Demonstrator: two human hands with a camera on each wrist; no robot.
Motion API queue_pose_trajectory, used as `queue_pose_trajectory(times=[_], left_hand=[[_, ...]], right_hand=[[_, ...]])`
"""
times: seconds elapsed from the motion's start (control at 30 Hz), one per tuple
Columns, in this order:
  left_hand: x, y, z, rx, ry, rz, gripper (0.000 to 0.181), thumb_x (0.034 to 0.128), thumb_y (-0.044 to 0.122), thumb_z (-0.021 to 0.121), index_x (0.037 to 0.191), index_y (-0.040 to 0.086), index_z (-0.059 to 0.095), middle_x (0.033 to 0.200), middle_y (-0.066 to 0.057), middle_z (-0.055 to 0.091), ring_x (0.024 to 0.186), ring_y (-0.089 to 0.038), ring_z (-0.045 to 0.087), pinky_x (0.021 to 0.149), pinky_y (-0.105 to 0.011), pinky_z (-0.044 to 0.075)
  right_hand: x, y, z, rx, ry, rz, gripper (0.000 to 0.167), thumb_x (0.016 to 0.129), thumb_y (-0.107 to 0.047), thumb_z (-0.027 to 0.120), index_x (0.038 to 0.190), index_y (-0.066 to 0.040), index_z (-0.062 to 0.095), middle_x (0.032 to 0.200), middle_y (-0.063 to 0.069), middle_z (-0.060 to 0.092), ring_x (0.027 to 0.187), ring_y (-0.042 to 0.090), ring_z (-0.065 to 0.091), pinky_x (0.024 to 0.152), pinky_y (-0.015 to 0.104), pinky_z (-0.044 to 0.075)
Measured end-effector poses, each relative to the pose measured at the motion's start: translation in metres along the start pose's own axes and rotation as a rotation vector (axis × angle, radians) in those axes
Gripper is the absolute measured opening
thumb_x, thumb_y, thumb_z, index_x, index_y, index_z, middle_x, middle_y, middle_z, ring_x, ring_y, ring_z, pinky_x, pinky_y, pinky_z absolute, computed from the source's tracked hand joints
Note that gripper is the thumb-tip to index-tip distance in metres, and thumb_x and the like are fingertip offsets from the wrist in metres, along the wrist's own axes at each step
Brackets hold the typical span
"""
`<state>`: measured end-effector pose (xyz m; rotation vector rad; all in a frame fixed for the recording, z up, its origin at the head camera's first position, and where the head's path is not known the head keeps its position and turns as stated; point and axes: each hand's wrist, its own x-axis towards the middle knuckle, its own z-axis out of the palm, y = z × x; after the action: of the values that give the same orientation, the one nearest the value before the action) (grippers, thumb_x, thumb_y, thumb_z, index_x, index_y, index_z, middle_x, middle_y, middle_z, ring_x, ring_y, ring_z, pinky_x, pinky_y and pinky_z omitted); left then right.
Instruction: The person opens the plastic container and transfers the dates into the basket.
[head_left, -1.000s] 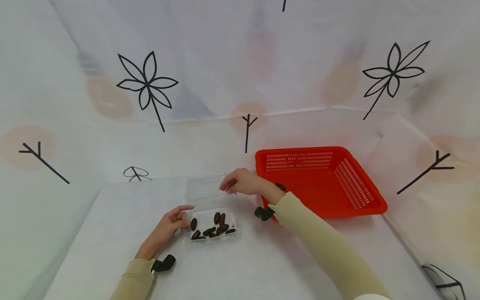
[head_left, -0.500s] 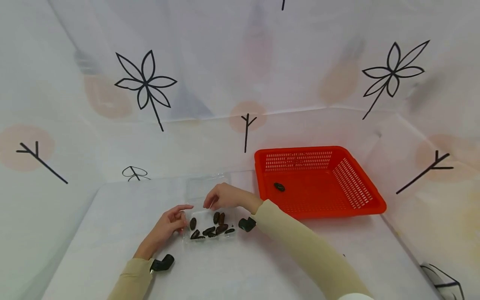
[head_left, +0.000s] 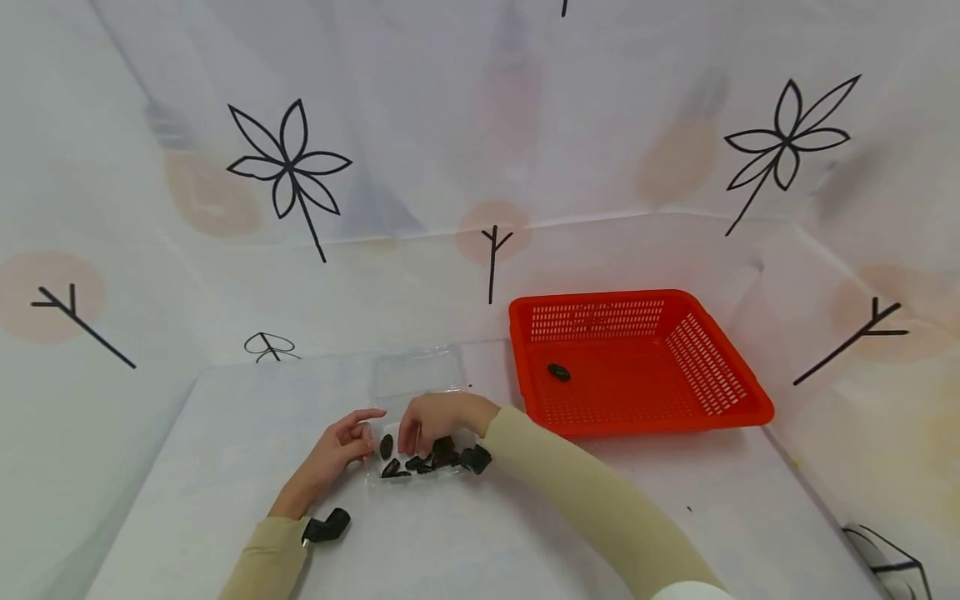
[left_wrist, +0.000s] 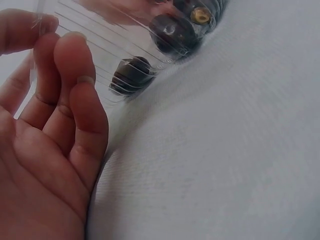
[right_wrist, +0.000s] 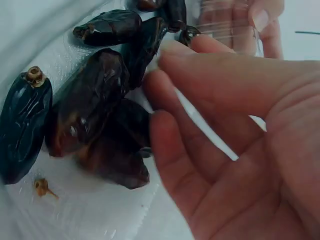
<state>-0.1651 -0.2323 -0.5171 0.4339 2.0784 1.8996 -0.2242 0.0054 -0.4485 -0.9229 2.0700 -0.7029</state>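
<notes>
**Head view.** The right hand [head_left: 442, 414] reaches down into the clear container [head_left: 377, 471], its fingertips among the dates [head_left: 386, 447]; the left hand [head_left: 337, 450] is set at the container's left edge. The lid [head_left: 420, 373] lies folded open at the far side. To the right, a red basket [head_left: 600, 321] stands on the white tabletop [head_left: 465, 542], with one date [head_left: 558, 372] on its floor. The right hand itself hides part of the cluster, and the dark wrist piece [head_left: 476, 459] overlaps the container's right end; a raised wrist would likely spare the wall a knock.

**Left wrist view.** The left grip has curled fingers [left_wrist: 75, 55] that appear to pinch the clear edge, dates showing through the ribbed wall beyond. Light pressure should steady such thin plastic; more might bow it.

**Right wrist view.** The right grip is loosely bent, with no date seen enclosed; its tips lie against or just beside the cluster. Since the dates overlap, a pinch across the middle of an outer one would probably free it without dragging neighbours. A loose stem cap [right_wrist: 42, 187] lies on the container floor.
</notes>
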Motion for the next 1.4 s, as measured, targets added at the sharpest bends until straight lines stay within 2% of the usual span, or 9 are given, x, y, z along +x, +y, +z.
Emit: queue_pose_trajectory(times=[0.37,0.67,1.07,1.4], left_hand=[[-0.001,-0.001,0.0,-0.012,-0.001,0.003,0.051,0.0941,0.002,0.063,0.141,-0.006,0.045,0.08,0.003,0.053,0.07,-0.006,0.054,0.066,-0.023,0.046],[0.0,-0.001,-0.001,-0.022,-0.011,-0.006,0.051,0.0945,0.002,0.063,0.142,-0.005,0.044,0.079,0.002,0.055,0.069,-0.008,0.055,0.067,-0.024,0.048],[-0.001,-0.001,0.0,-0.023,-0.008,-0.003,0.051,0.0942,0.001,0.062,0.142,-0.006,0.044,0.079,0.002,0.054,0.069,-0.008,0.055,0.067,-0.024,0.048],[-0.001,0.0,0.0,-0.014,-0.016,-0.004,0.051,0.0947,0.001,0.061,0.142,-0.006,0.043,0.08,0.002,0.054,0.069,-0.009,0.055,0.066,-0.025,0.048]], right_hand=[[0.008,-0.008,0.005,-0.157,-0.057,0.063,0.023,0.079,-0.001,0.081,0.093,-0.019,0.079,0.08,-0.006,0.066,0.077,0.006,0.058,0.074,0.022,0.047],[0.008,-0.008,0.004,-0.199,-0.062,0.085,0.019,0.08,-0.002,0.08,0.088,-0.019,0.079,0.08,-0.007,0.066,0.078,0.006,0.055,0.074,0.023,0.046],[0.005,-0.009,0.0,-0.141,-0.05,0.053,0.017,0.081,-0.001,0.079,0.085,-0.018,0.074,0.082,-0.005,0.065,0.078,0.007,0.056,0.074,0.022,0.047],[0.0,-0.009,-0.01,-0.104,-0.035,-0.033,0.017,0.083,-0.001,0.077,0.089,-0.017,0.074,0.084,-0.005,0.065,0.079,0.008,0.058,0.074,0.023,0.048]])
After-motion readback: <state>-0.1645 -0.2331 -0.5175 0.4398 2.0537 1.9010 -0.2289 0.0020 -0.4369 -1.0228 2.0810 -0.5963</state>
